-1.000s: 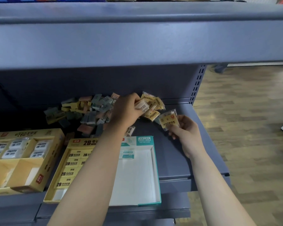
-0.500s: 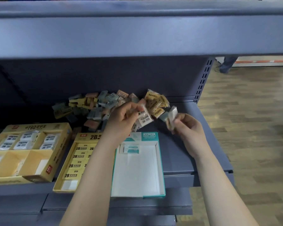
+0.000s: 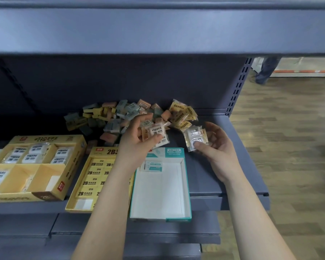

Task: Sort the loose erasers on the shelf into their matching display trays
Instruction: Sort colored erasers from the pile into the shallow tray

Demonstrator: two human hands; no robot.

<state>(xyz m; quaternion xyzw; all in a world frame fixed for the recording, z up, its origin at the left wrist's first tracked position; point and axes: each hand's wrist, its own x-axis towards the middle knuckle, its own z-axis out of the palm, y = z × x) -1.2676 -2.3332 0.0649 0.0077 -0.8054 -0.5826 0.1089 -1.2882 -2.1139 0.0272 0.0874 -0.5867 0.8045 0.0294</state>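
A pile of loose erasers (image 3: 113, 117), grey, yellow and pink, lies at the back of the shelf, with yellow wrapped packets (image 3: 182, 114) at its right end. My left hand (image 3: 139, 141) holds several wrapped 2B erasers (image 3: 157, 133) above the trays. My right hand (image 3: 214, 147) grips a clear-wrapped eraser packet (image 3: 194, 137), its pale back side up. In front stand three trays: a yellow compartment box (image 3: 51, 194) at left, a yellow 2B tray (image 3: 79, 205) in the middle, and a white and teal tray (image 3: 176, 218) holding one or two teal erasers (image 3: 154, 166).
The upper shelf (image 3: 158, 29) overhangs the work area. The shelf's right end (image 3: 255, 177) borders a wooden floor (image 3: 293, 147). A person's legs (image 3: 265, 70) stand far off at the upper right.
Both hands drew back from the pile toward me, each keeping its erasers. The right hand turned its packet so the pale back faces up.
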